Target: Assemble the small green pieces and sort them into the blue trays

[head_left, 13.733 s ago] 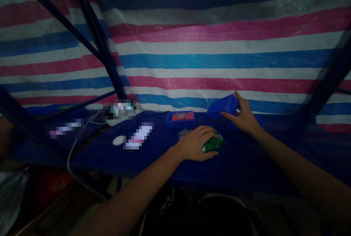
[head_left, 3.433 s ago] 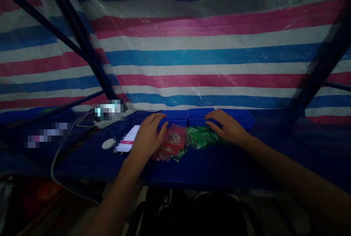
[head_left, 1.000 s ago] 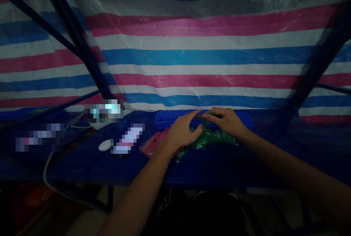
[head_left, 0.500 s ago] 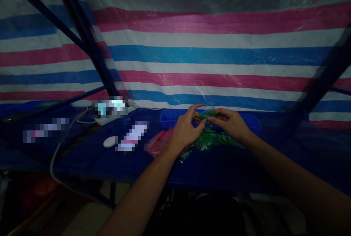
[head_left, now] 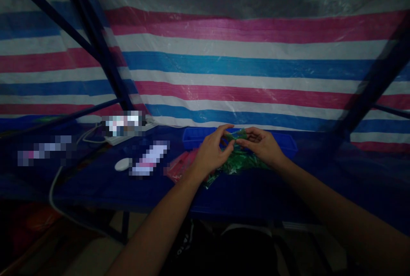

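Both my hands meet just above the dark blue table (head_left: 256,190). My left hand (head_left: 211,152) and my right hand (head_left: 261,145) pinch the same small green packet (head_left: 236,135) between fingertips. Under them lies a heap of green packets (head_left: 243,162). To its left, partly hidden by my left wrist, lie red packets (head_left: 181,167). Blue trays (head_left: 195,137) stand in a row behind the hands, against the striped tarp.
A striped pink, blue and white tarp (head_left: 243,62) closes off the back. Dark metal poles (head_left: 96,41) slant at the left and right. A white round object (head_left: 122,164), a blurred flat item (head_left: 149,158) and a white power strip (head_left: 118,138) with cable lie at the left.
Over the last second my left hand rose from the heap to join my right hand on one green packet, held a little above the pile. The view shifted slightly.
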A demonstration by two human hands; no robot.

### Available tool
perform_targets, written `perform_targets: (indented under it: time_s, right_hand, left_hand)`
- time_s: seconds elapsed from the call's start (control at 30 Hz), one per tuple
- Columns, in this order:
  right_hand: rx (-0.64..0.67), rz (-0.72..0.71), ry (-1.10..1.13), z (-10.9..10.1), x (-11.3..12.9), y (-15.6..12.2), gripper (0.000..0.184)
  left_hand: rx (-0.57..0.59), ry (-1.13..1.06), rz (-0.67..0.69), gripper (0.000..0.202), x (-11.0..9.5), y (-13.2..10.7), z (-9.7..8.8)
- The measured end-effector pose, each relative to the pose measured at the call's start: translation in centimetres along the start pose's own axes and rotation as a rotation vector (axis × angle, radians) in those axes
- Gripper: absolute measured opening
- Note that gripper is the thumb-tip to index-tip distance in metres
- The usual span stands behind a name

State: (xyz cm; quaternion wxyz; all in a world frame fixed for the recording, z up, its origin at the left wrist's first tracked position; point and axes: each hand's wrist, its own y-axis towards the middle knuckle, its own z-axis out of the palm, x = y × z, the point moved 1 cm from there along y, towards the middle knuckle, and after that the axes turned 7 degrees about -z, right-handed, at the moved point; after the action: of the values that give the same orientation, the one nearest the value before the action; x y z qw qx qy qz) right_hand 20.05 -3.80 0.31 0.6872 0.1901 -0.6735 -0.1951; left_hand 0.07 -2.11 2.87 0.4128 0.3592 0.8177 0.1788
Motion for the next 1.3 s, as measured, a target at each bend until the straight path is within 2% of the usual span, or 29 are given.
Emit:
perform_targets:
  time_s: [0.17, 0.23, 0.3, 0.37, 0.43, 0.57, 0.67, 0.8, 0.87, 0.93, 1.0, 1.07, 1.1, 1.2, 1.3]
  right_hand:
    - [-0.034, 0.040, -0.017, 0.2, 0.1, -0.5, 0.039]
    - [-0.051, 0.075, -0.052, 0.2, -0.1, -0.8, 0.038]
    - [-0.067, 0.050, -0.103, 0.3, -0.2, -1.1, 0.037]
    - [-0.089, -0.011, -0.184, 0.5, 0.0, -1.3, 0.033]
    - [-0.107, -0.096, -0.276, 0.6, 0.4, -1.4, 0.026]
    - [-0.049, -0.280, -0.545, 0.6, 1.6, -1.5, 0.007]
    - [0.022, -0.415, -0.676, 0.6, 2.3, -1.5, 0.012]
    - [0.087, -0.514, -0.698, 0.8, 2.9, -1.8, 0.018]
    - [0.040, -0.485, -0.650, 1.0, 2.8, -1.9, 0.020]
    - [-0.121, -0.417, -0.528, 0.9, 2.4, -1.8, 0.025]
    - [-0.261, -0.324, -0.347, 0.7, 1.7, -1.5, 0.038]
    - [-0.242, -0.199, -0.196, 0.4, 0.9, -1.1, 0.053]
    - [-0.203, -0.136, -0.151, 0.2, 0.6, -1.0, 0.055]
    - [-0.168, -0.014, -0.071, -0.3, -0.3, -0.7, 0.046]
    - [-0.186, -0.014, -0.010, -0.3, -0.8, -0.7, 0.043]
  left_hand:
    - [-0.039, 0.074, 0.022, 0.046, -0.3, -0.1, 0.0]
    - [-0.077, 0.107, 0.043, 0.042, -0.6, -0.1, -0.1]
    - [-0.120, 0.120, 0.046, 0.035, -0.8, -0.1, -0.3]
    - [-0.117, 0.119, 0.038, 0.031, -0.8, -0.2, -0.4]
    - [-0.057, 0.106, 0.045, 0.032, -0.8, -0.2, -0.3]
    - [0.042, -0.008, 0.068, 0.035, -1.1, -0.4, -0.6]
    - [0.014, -0.124, 0.065, 0.027, -1.5, -0.3, -1.0]
    - [-0.077, -0.151, 0.019, 0.017, -1.5, -0.1, -0.8]
    - [-0.123, -0.142, -0.023, 0.014, -1.2, 0.0, -0.3]
    - [-0.125, -0.141, -0.039, 0.012, -0.9, 0.2, 0.2]
    - [-0.114, -0.133, -0.048, 0.016, -0.7, 0.2, 0.7]
    - [-0.104, -0.108, -0.045, 0.020, -0.6, 0.2, 1.0]
    - [-0.100, -0.088, -0.039, 0.021, -0.6, 0.2, 1.1]
    - [-0.095, -0.017, 0.007, 0.021, -0.7, 0.0, 1.3]
    - [-0.108, 0.052, 0.093, 0.022, -0.8, -0.2, 1.5]
